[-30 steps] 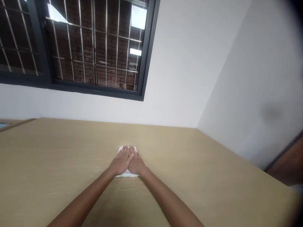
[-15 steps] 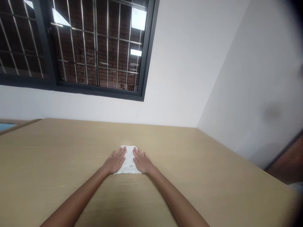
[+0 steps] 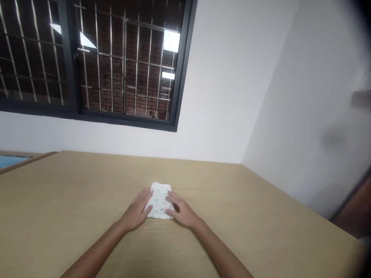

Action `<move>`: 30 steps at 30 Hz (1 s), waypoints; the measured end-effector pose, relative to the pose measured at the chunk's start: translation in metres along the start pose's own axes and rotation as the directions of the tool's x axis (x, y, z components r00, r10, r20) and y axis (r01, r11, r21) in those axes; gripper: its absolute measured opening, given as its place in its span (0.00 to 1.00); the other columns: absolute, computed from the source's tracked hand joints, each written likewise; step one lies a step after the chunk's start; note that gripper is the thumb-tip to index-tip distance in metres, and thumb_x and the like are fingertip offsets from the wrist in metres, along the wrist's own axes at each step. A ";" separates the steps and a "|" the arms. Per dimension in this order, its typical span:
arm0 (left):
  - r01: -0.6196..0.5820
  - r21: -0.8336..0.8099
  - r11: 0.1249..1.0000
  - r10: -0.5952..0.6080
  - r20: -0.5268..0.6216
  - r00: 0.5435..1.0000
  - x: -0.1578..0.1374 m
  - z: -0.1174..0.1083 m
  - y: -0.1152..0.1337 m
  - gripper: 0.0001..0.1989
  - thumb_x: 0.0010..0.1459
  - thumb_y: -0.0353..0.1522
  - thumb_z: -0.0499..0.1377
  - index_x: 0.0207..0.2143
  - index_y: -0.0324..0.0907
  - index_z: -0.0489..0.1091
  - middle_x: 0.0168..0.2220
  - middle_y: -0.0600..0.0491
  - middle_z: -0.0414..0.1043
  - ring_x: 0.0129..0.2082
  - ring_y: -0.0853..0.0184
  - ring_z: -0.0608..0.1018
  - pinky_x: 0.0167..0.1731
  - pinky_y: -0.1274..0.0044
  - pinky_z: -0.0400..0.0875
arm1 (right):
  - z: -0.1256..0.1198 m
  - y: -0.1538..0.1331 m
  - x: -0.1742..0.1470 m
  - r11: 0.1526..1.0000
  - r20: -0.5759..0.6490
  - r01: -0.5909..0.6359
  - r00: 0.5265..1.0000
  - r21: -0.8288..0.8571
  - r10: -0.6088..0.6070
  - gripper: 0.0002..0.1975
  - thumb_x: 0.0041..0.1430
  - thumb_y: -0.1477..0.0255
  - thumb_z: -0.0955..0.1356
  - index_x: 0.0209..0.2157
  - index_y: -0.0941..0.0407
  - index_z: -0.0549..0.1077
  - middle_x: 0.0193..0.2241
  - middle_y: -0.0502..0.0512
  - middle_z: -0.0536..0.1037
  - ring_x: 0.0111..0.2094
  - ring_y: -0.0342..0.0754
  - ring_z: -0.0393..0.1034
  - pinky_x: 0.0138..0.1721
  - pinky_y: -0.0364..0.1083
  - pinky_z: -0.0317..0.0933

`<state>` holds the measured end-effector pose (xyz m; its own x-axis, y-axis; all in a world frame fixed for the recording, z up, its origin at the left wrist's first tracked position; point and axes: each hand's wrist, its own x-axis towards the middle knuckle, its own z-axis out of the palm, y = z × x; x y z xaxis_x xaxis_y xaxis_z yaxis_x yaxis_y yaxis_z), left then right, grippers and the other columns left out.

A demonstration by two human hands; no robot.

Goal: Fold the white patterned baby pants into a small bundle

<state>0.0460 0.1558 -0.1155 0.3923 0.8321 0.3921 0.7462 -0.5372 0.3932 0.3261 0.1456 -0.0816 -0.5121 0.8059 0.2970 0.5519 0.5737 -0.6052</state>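
Observation:
A small folded white cloth with a faint printed pattern lies on the light wood-coloured tabletop. Along its left edge rests my left hand, fingers stretched forward and the thumb apart near the lower corner. My right hand is at the opposite edge, its fingers slightly bent and spread from the thumb, with the tips on the cloth. Neither hand is closed around it. The cloth's underside is hidden.
Behind the table stands a white wall with a dark-framed barred window. Another white wall borders the table's right side. A blue surface with a wooden rim shows at the far left. A thin seam crosses the tabletop.
Both hands have shifted from lying flat on top of the cloth outward to its side edges, uncovering more of it. The cloth looks narrower at its near edge. The camera view has tilted slightly.

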 end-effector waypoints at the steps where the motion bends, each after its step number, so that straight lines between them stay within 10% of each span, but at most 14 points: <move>1: -0.083 -0.030 0.996 0.083 0.016 0.996 -0.004 -0.006 0.007 0.25 0.70 0.45 0.50 0.65 0.47 0.66 0.70 0.46 0.61 0.72 0.54 0.57 0.69 0.61 0.55 | 0.000 -0.002 -0.005 0.999 0.020 0.042 0.999 -0.006 -0.042 0.35 0.60 0.49 0.72 0.63 0.53 0.72 0.70 0.64 0.62 0.71 0.62 0.54 0.70 0.61 0.51; 5: -0.215 -0.082 0.973 0.224 0.121 0.967 -0.014 -0.027 0.027 0.13 0.63 0.41 0.60 0.47 0.47 0.77 0.51 0.47 0.76 0.54 0.55 0.75 0.55 0.66 0.70 | 0.004 -0.008 -0.015 0.990 0.041 0.133 0.991 -0.055 -0.131 0.25 0.58 0.57 0.75 0.55 0.52 0.79 0.62 0.63 0.73 0.67 0.61 0.62 0.67 0.60 0.57; 15: -0.175 0.114 0.978 0.164 0.102 0.981 -0.013 -0.033 0.037 0.12 0.56 0.26 0.55 0.39 0.45 0.76 0.41 0.49 0.78 0.42 0.57 0.77 0.45 0.68 0.65 | 0.007 -0.021 -0.014 0.969 -0.079 0.222 0.970 -0.109 -0.231 0.12 0.71 0.64 0.65 0.44 0.55 0.78 0.46 0.61 0.77 0.50 0.54 0.70 0.55 0.53 0.64; 30: 0.293 -0.384 0.876 -0.131 0.394 0.910 0.052 -0.065 0.011 0.11 0.52 0.35 0.54 0.34 0.41 0.73 0.23 0.57 0.72 0.21 0.66 0.74 0.22 0.77 0.64 | 0.005 -0.002 0.060 0.918 -0.128 -0.166 0.966 0.362 0.225 0.19 0.63 0.59 0.65 0.24 0.57 0.69 0.23 0.47 0.68 0.26 0.43 0.60 0.27 0.41 0.52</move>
<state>0.0401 0.1845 -0.0370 0.4710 0.8819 -0.0226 0.5619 -0.2802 0.7783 0.2913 0.1919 -0.0662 -0.2866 0.9261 0.2452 0.3533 0.3401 -0.8715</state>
